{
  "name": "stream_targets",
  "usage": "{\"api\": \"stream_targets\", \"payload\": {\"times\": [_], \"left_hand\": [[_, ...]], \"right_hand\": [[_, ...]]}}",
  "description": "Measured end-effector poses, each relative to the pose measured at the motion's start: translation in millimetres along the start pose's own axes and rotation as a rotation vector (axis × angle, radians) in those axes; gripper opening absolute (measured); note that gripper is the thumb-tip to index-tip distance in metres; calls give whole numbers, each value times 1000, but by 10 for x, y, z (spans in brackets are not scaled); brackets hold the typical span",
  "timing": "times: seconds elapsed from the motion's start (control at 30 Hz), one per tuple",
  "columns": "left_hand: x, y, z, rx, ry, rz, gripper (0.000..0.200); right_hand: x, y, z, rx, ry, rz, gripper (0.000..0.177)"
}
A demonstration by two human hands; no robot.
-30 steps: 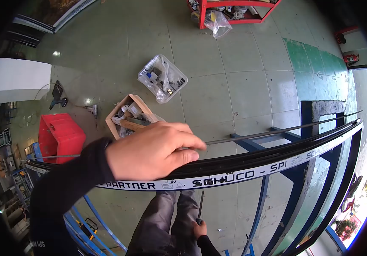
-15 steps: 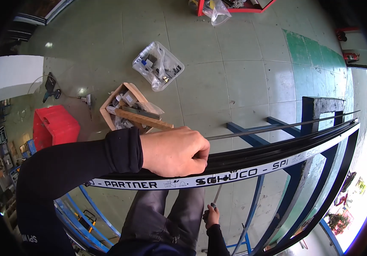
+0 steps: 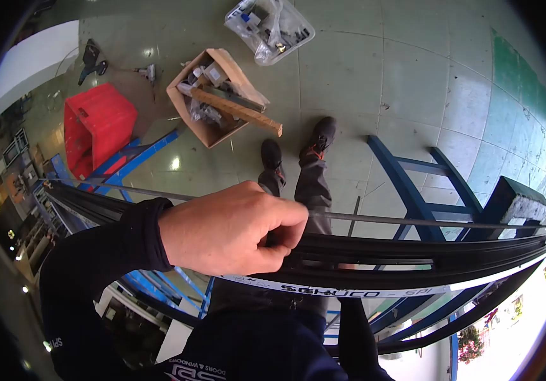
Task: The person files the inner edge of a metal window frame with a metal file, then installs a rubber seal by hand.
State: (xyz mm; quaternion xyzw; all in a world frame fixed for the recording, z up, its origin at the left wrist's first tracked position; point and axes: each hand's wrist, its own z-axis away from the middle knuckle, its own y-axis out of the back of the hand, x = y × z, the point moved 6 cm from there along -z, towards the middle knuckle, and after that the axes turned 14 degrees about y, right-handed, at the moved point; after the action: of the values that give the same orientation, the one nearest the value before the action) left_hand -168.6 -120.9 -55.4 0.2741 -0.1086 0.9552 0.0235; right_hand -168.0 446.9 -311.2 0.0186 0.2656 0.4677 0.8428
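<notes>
My left hand point(image 3: 238, 228) is closed at the middle of a long black window-frame profile point(image 3: 374, 249), thumb and fingers curled at its upper side. Cut into the profile, just right of the hand, are narrow slots point(image 3: 387, 264). White tape with black lettering point(image 3: 355, 292) runs along its near side. A thin grey rod point(image 3: 406, 221) spans the length of the profile on the far side and passes behind my left hand. My right hand is hidden below the profile; only a dark sleeve point(image 3: 357, 333) shows.
Blue trestle legs point(image 3: 406, 184) stand under the profile. On the floor are a cardboard box of parts point(image 3: 190, 117), a clear plastic bin point(image 3: 298, 38), a red crate point(image 3: 104, 117) and a power drill point(image 3: 92, 63). My shoes point(image 3: 320, 134) are just beyond the profile.
The view has tilted, so box and bin sit higher and my shoes show. My right hand, earlier holding a thin screwdriver-like tool below the profile, is now out of sight. My left hand stays closed.
</notes>
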Motion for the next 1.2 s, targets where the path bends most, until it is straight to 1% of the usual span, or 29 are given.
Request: {"api": "stream_targets", "payload": {"times": [0.03, 0.13, 0.27, 0.3, 0.37, 0.43, 0.5, 0.57, 0.6, 0.7, 0.83, 0.87, 0.97, 1.07, 1.13, 1.2], "left_hand": [[-8, 20, -2, -28, 53, 22, 4], [-88, -31, -29, -75, -132, 20, 8], [-70, -53, -69, -153, -78, 16, 12], [-60, -62, -82, -153, -71, -3, 11], [-10, -76, -94, -142, -73, -68, 10], [72, -102, -80, -125, -91, -159, 9], [127, -164, -77, -108, -127, -280, 9], [215, -215, -90, -97, -149, -372, 10], [233, -246, -98, -81, -137, -214, 11], [318, -82, -213, 18, -81, -117, 10], [240, -204, -335, -182, -30, -118, 17], [250, -228, -365, -263, 8, -112, 20], [293, -244, -446, -326, -12, -81, 19], [344, -255, -519, -371, 61, -136, 16], [400, -260, -508, -310, -6, -217, 13], [464, -275, -474, -265, -44, -319, 12]], "right_hand": [[-86, 49, -54, -12, -10, 0, 40], [-270, 163, -157, -38, -44, -8, 40], [-319, 169, -258, -65, -116, -176, 40], [-300, 180, -353, -77, -147, 64, 39], [-971, 37, -375, -108, -99, 148, 32], [-1055, 34, -323, -73, -217, 147, 28], [-890, 78, -400, -173, 196, 216, 29], [-871, 73, -401, -196, 319, 235, 29], [-838, 88, -403, -192, 330, 236, 29], [-762, 86, -389, -159, 199, 206, 29], [-701, 81, -401, -125, 100, 189, 30], [-690, 82, -401, -121, 87, 185, 30], [-651, 48, -432, -115, 49, 172, 31], [-659, 46, -431, -106, 27, 175, 31], [-756, 31, -414, -93, -13, 175, 33], [-934, -8, -388, -93, -131, 121, 35]]}}
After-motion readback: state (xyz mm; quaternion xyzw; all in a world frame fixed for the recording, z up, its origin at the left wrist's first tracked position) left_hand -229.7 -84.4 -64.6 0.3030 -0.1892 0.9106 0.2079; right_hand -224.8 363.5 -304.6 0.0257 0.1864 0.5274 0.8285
